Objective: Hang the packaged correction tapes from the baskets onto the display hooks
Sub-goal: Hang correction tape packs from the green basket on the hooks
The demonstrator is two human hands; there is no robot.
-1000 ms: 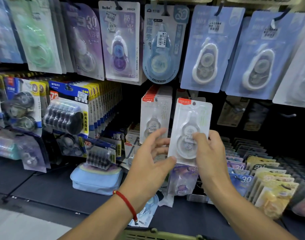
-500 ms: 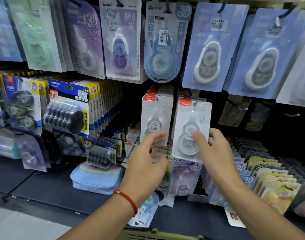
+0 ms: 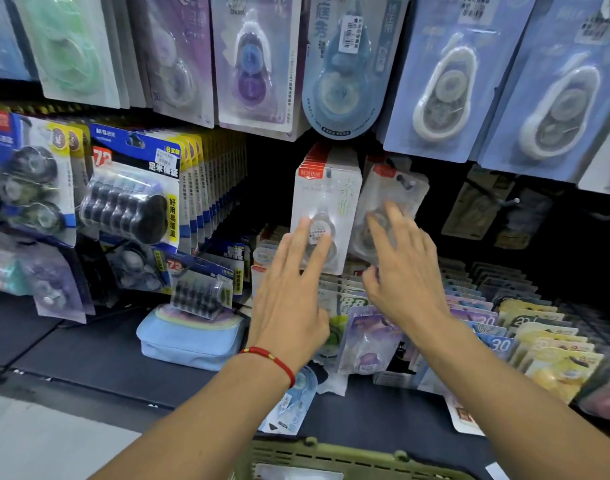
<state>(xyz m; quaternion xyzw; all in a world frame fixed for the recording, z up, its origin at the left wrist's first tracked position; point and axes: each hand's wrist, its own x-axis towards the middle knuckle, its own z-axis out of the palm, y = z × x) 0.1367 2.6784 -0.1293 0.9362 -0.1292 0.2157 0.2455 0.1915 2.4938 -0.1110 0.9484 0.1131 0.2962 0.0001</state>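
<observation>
Stationery shelving (image 3: 89, 348) fills my view, blister packs hanging in rows. Below, I see the green basket (image 3: 331, 455) rim. My left hand (image 3: 289, 299) lies flat, fingers straight, on a hung white correction tape pack (image 3: 326, 199). My right hand (image 3: 404, 271), fingers spread, touches the blurred neighbouring pack (image 3: 393, 188) on its hook.

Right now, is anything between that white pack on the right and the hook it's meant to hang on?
Nothing visible is. The pack already sits on its hook, tilted and blurred. The right hand has straight fingers in front of it, and the left hand lies against the neighbouring pack.
</observation>
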